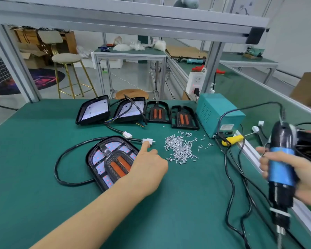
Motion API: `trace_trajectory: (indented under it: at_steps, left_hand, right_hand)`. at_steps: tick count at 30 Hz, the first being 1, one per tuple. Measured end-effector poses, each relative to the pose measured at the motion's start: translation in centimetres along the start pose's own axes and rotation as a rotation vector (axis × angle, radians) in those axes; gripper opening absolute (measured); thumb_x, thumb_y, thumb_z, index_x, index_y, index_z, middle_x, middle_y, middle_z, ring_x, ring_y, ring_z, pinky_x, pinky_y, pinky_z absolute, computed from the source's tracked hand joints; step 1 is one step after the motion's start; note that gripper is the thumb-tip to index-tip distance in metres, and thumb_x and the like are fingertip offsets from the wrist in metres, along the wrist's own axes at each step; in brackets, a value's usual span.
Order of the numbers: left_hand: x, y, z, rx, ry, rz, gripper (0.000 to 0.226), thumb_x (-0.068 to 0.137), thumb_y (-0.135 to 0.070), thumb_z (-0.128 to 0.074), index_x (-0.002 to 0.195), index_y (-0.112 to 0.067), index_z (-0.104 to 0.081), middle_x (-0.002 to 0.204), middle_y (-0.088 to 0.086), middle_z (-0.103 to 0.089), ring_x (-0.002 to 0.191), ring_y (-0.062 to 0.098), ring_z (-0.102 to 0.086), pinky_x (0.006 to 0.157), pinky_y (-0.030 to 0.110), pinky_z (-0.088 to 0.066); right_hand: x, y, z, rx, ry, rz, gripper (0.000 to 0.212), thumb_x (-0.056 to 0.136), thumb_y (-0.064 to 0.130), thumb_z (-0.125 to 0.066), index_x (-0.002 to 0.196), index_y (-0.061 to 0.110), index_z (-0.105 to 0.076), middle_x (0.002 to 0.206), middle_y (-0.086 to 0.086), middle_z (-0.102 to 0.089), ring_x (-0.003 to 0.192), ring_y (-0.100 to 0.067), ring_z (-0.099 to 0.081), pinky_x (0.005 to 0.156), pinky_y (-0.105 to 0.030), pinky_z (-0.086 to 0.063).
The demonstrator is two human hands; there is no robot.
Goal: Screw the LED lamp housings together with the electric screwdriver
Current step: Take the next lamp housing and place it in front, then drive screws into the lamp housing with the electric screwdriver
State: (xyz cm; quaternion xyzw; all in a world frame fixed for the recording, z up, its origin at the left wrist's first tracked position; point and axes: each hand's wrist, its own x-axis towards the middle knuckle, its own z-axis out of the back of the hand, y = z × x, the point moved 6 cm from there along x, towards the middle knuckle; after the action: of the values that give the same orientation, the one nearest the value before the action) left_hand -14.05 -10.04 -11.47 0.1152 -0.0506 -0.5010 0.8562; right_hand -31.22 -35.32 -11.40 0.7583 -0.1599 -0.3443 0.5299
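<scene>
So right now my right hand [294, 175] is wrapped tight around the blue grip of the electric screwdriver [281, 175], holding it bit-down over the right edge of the green surface [34, 159], cord trailing off to the teal power box [217, 114] at the far right. My left hand [147, 169] is reaching across the near lamp housing [104, 159], the one with the orange strips and red LEDs lit, with the index finger stretched out onto its white connector [148, 141] and the other fingers loosely bent, not gripping anything. The pile of screws [180, 150] sits just right of that hand. Further back there's a row: two open back shells [95, 110] on the left and two black front frames [158, 112] on the right, next to the box.
</scene>
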Motion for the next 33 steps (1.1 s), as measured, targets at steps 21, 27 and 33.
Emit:
trace_trajectory:
  at_steps: [21,27,33]
  left_hand:
    - [-6.2,7.9,-0.7,-2.192,-0.372,0.521,0.014,0.058,-0.003,-0.07,0.07,-0.007,-0.077,0.08,0.015,-0.074,0.074,0.016,-0.072,0.064,0.019,-0.056]
    - [-7.4,8.4,-1.4,-2.307,-0.411,0.567,0.018,0.061,-0.001,-0.068,0.078,-0.002,-0.074,0.079,0.015,-0.073,0.071,0.018,-0.071,0.063,0.023,-0.057]
    - [-7.9,8.0,-1.5,-2.316,-0.404,0.56,0.011,0.068,-0.009,-0.066,0.072,-0.01,-0.076,0.079,0.011,-0.072,0.066,0.014,-0.067,0.055,0.024,-0.055]
  right_hand:
    - [-3.4,4.3,-20.1,0.778,0.344,0.317,0.021,0.07,0.016,-0.065,0.09,0.014,-0.061,0.089,-0.008,-0.073,0.057,-0.01,-0.061,0.06,-0.023,-0.054]
    - [-4.1,5.3,-23.5,0.776,0.375,0.458,0.01,0.08,0.009,-0.059,0.09,0.013,-0.057,0.06,0.004,-0.054,0.047,-0.006,-0.049,0.053,-0.02,-0.048]
    - [-4.5,5.7,-24.4,0.784,0.338,0.564,0.012,0.073,0.011,-0.059,0.084,0.013,-0.054,0.058,0.006,-0.05,0.048,-0.007,-0.048,0.054,-0.021,-0.047]
